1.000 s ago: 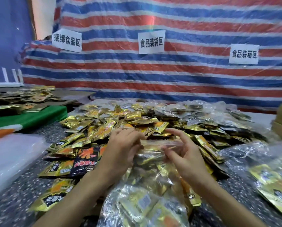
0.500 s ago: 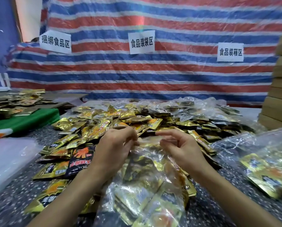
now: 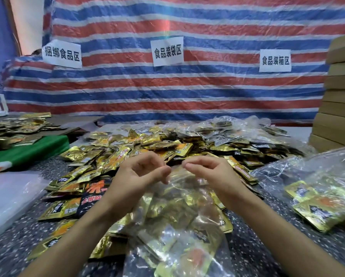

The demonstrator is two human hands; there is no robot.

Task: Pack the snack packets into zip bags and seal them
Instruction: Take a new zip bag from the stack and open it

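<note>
The zip bag (image 3: 187, 198) in hand lies on the speckled worktop (image 3: 257, 248) straight in front of us, already stuffed with gold foil packets. Its mouth points away from us and its body runs back between our forearms. We judge it a soft, floppy load. The clear film is thin and slick, and the foil packs inside would slide over one another and shift if we lifted it by the middle. The place to take hold is the stiffer zip strip along the top edge, where thumb and forefinger can press the two tracks together and run outward. A packet corner riding up into the mouth would stop the seal, so we would check that first. Our left hand (image 3: 135, 176) and right hand (image 3: 215, 174) sit close together at that top edge, each with fingers curled and thumb tip meeting forefinger. They appear to pinch the strip, though the clear plastic is hard to trace between them. The rest of the bag lies below and behind the fingertips, under our wrists. Just beyond the hands spreads the heap of loose snack packets (image 3: 147, 146), and off to the right, apart from the right hand, rests another filled bag (image 3: 323, 202).
</note>
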